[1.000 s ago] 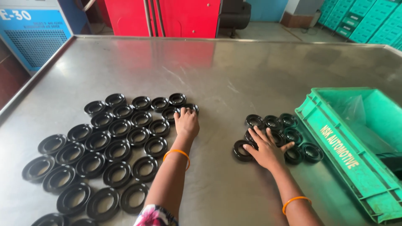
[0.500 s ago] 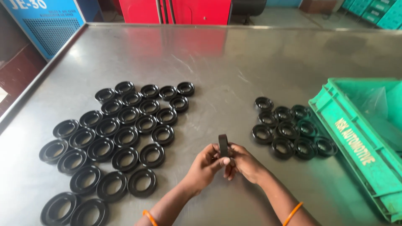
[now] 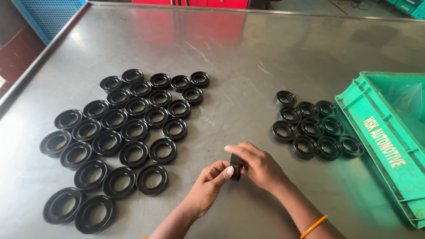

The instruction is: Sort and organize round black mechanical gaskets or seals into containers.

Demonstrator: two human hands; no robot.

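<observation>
Head view | left hand (image 3: 208, 183) and right hand (image 3: 259, 166) meet mid-table, fingers curled, both pinching one black ring (image 3: 235, 166) held on edge above the steel table (image 3: 248, 57); large ring group (image 3: 119, 132) left; smaller ring cluster (image 3: 314, 126) right, beside green crate (image 3: 389, 146)

Crate (image 3: 389, 146) right of rings (image 3: 316, 128)
</observation>
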